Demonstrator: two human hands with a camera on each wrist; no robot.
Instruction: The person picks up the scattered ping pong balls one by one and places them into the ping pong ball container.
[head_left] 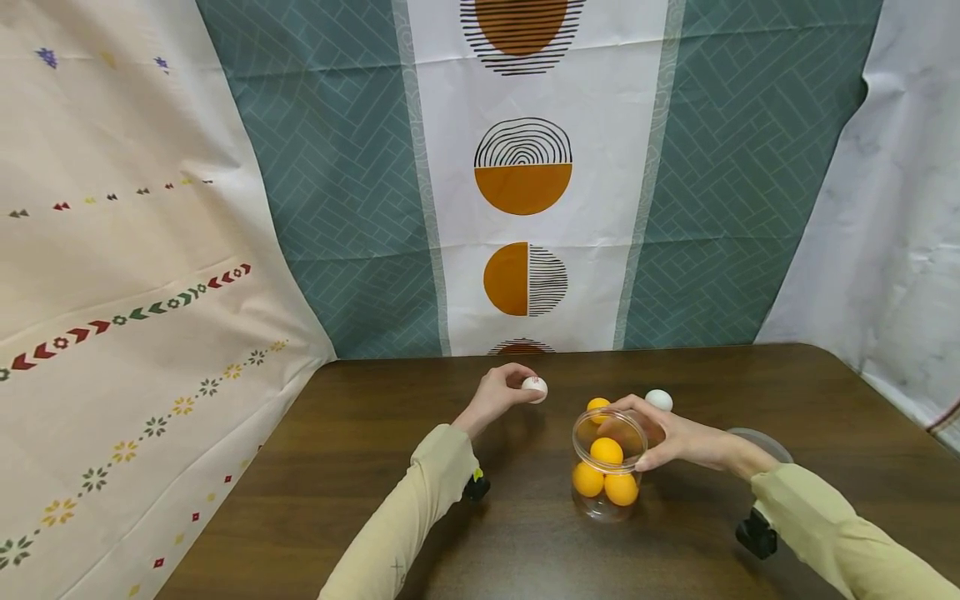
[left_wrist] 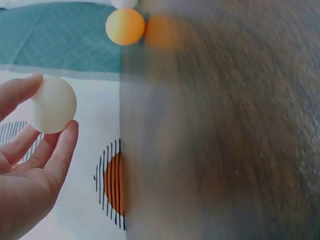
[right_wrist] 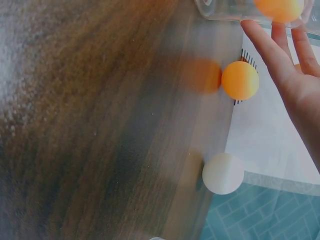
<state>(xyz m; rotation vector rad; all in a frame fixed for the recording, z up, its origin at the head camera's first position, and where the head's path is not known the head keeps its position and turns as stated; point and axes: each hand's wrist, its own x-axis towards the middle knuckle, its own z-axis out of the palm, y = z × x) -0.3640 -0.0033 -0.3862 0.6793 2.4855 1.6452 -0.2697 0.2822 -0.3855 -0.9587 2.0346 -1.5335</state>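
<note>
A white ball (head_left: pixel 535 387) is pinched between thumb and fingertips of the left hand (head_left: pixel 497 395), just left of centre frame, above the worktop (head_left: pixel 360 467). It is judged light, smooth and easily dented, best taken across its middle. A clear jar (head_left: pixel 606 467) holding three orange balls (head_left: pixel 606 452) is gripped at the rim by the right hand (head_left: pixel 671 437). An orange ball (head_left: pixel 597 406) and another white ball (head_left: pixel 658 400) lie behind it.

The left hand (head_left: pixel 497 395) pinches a white ball (head_left: pixel 535 388). Orange balls (head_left: pixel 606 471) fill the clear jar (head_left: pixel 607 463) under the right hand (head_left: pixel 667 437); beyond its fingers lies a white ball (head_left: pixel 658 400).
</note>
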